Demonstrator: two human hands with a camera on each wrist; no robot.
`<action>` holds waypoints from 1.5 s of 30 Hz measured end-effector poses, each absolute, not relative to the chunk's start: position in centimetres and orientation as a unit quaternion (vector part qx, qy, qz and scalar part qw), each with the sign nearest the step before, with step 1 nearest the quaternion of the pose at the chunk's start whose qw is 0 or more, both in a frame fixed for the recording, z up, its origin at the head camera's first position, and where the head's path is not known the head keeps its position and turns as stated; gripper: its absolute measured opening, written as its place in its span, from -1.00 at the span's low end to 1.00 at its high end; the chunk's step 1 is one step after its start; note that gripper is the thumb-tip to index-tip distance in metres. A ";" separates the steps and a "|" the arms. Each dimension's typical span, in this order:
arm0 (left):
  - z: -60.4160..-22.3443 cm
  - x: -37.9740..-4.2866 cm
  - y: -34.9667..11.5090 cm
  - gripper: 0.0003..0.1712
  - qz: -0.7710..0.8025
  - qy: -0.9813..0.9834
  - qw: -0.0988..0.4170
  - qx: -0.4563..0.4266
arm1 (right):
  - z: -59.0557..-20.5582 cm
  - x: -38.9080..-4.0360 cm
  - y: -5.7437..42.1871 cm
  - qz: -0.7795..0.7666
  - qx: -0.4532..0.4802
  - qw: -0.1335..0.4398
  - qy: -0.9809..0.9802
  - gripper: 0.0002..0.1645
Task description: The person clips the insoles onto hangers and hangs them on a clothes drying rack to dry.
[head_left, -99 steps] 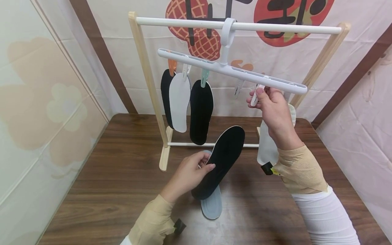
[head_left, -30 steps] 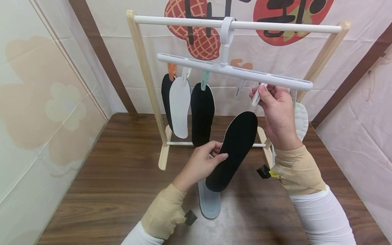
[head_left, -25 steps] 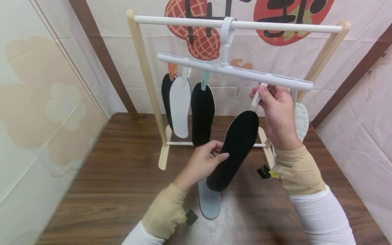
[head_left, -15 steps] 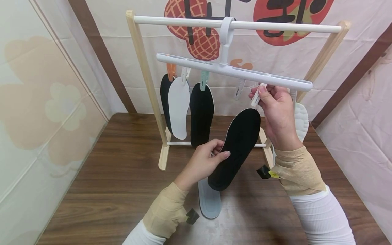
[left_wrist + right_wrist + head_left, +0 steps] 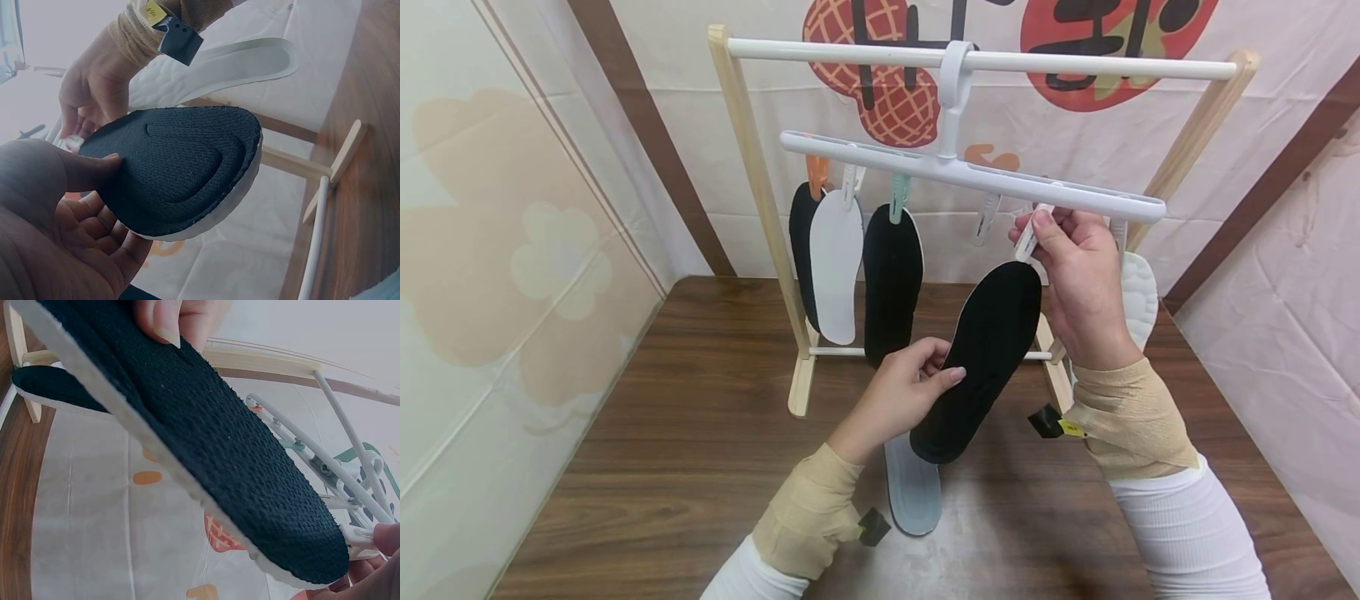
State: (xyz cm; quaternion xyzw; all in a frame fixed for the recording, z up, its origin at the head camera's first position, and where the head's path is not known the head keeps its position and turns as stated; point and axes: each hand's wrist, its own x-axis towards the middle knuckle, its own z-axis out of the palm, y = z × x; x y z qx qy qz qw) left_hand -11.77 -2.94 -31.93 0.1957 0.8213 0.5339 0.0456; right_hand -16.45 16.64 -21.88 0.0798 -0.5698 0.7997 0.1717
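Note:
My left hand (image 5: 902, 387) pinches a black insole (image 5: 988, 358) by its left edge, thumb on the dark face. The insole is tilted, its upper end right under a white clip (image 5: 1033, 237); whether it sits between the clip's tips I cannot tell. My right hand (image 5: 1078, 275) pinches that clip, which hangs from a white hanger (image 5: 970, 175). In the left wrist view, the insole (image 5: 194, 162) shows its textured dark face and pale underside. The right wrist view has the insole (image 5: 219, 450) crossing close to the lens, its far end near the right thumb.
Left on the hanger, orange, white and green clips hold a black insole (image 5: 803, 258), a white insole (image 5: 837, 267) and another black insole (image 5: 892, 283). A white insole (image 5: 1138, 296) hangs behind my right wrist. A grey insole (image 5: 913, 492) lies on the table. The wooden rack (image 5: 737, 150) carries everything hanging.
My left hand has raised the black insole up and to the right, bringing its top end to the clip. The hanger has swung slightly; the right hand keeps its pinch on the clip.

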 end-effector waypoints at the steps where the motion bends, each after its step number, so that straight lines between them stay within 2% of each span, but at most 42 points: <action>1: -31.9 -11.8 -2.9 -0.69 0.535 0.821 0.046 0.196 | -21.9 -16.4 16.6 0.801 0.080 0.171 -0.567 -0.90; 45: -31.4 -12.4 -2.2 -0.71 0.552 0.811 0.039 0.190 | -22.0 -16.3 16.9 0.798 0.085 0.168 -0.573 -0.88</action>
